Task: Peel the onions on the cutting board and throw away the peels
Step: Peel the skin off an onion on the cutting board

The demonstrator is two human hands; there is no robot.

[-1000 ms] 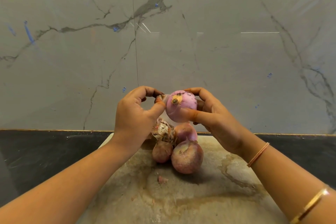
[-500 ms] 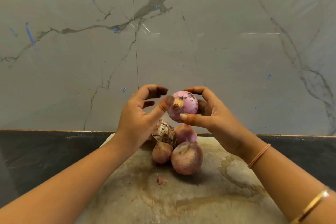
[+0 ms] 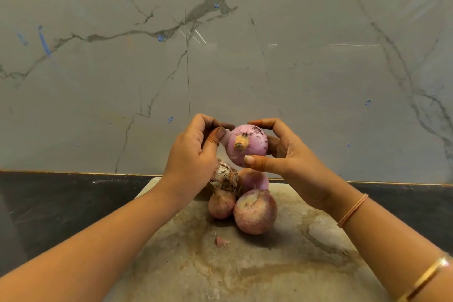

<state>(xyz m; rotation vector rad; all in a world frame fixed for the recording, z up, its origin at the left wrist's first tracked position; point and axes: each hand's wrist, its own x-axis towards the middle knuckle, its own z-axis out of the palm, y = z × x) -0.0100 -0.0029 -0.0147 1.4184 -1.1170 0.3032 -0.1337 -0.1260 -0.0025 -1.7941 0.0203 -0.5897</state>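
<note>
Head view: the right grip [image 3: 289, 157] curls round a pink onion [image 3: 247, 144], held above the far end of the cutting board [image 3: 269, 265]. The left grip [image 3: 193, 154] pinches a peel flap [image 3: 226, 135] on its left side. More onions [image 3: 255, 213] lie clustered on the board beneath.

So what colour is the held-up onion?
The held onion is pinkish purple, seen in the head view.
</note>
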